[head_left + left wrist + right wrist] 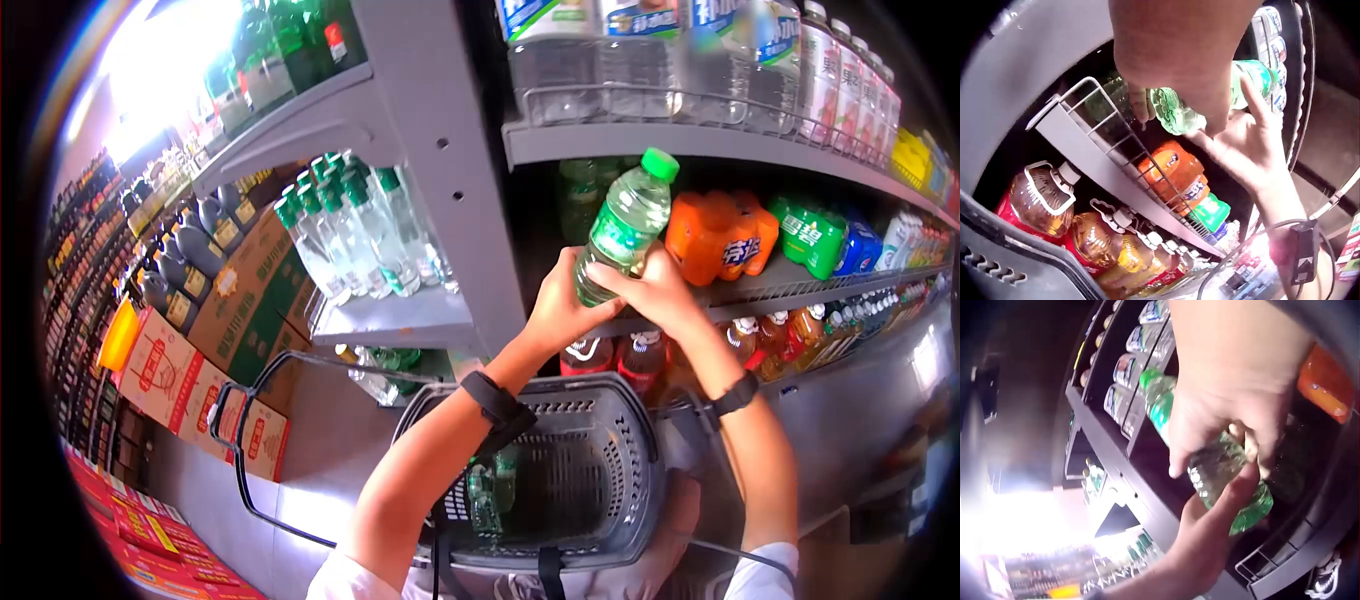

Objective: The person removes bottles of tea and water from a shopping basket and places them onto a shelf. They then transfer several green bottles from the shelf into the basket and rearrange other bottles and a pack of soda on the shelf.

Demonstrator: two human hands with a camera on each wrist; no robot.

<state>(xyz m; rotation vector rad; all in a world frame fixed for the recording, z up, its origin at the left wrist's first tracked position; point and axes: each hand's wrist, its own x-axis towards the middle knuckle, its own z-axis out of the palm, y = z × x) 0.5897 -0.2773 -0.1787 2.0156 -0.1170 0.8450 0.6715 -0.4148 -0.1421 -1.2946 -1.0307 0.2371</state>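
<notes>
A clear bottle (pixel 621 222) with a green cap and green label is tilted in front of the shelf opening, cap toward the upper right. My left hand (pixel 565 305) grips its lower part from the left. From the right, my right hand (pixel 665 290) curls round it, the thumb lying across the front. In the right wrist view both hands wrap the bottle (pixel 1216 469), and its green base shows below the fingers. The left wrist view shows the bottle's base (pixel 1172 111) beside my left hand (pixel 1191 94), partly hidden by the forearm.
A black basket (pixel 640 480) with small green bottles (pixel 485 495) inside sits below my arms. Orange packs (pixel 715 238) and a green pack (pixel 806 238) stand on the shelf behind a wire rail. A grey shelf post (pixel 440 150) rises at the left.
</notes>
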